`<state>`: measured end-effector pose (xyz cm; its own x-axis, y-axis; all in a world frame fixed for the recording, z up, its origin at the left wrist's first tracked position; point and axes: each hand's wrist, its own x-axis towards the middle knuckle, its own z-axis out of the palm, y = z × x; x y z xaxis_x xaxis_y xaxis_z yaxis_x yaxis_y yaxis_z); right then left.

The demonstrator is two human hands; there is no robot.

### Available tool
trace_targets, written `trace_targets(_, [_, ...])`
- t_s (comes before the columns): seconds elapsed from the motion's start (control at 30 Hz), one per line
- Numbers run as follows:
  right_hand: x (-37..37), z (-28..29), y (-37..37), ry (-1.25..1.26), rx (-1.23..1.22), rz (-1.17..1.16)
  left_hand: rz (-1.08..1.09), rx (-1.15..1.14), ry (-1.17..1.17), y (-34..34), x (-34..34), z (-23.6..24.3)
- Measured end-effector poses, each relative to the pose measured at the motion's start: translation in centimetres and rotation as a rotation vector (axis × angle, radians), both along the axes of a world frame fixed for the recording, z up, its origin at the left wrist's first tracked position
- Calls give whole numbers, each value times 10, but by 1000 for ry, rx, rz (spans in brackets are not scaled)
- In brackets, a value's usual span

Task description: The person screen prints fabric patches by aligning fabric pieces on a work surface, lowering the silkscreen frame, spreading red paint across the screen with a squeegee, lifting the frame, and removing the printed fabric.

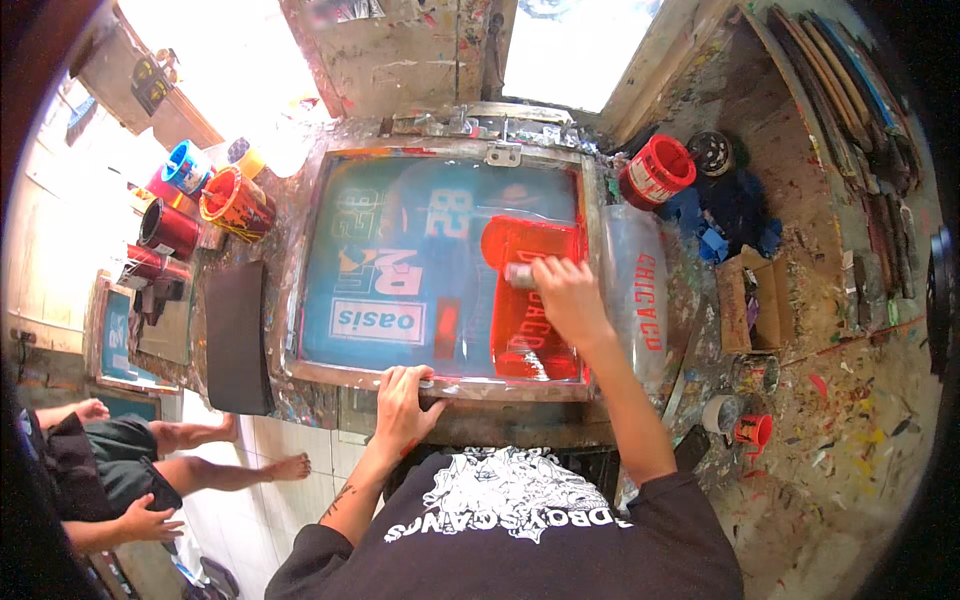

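Note:
A screen-printing frame (296,260) with a blue stencil mesh (378,210) lies before me, with bright red ink (520,350) spread over its right part. My right hand (563,295) grips a small pale squeegee (519,274) over the red ink. My left hand (403,405) grips the frame's front rail, thumb lying outward. A clear sheet with red lettering (635,240) lies just right of the frame.
Ink tubs (235,215) crowd the left bench; a red bucket (655,170) stands back right. A dark board (235,340) lies left. A cardboard box (760,300) and small cups (750,432) sit right. Another person's legs (200,465) are at lower left.

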<state>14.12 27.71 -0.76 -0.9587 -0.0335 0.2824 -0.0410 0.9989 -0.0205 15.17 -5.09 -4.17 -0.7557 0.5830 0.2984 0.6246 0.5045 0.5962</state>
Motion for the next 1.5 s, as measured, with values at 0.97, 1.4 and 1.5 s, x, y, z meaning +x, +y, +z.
trace_targets(0.97, [21,241,4,252,-17,144,7,244,801,61,-60,170])
trace_targets(1.4, [-36,366,2,290,119,61,5,36,49,113,-152,-9])
trace_targets(1.5, [-51,384,4,-290,-556,10,481,217,30,-1,-158,25])
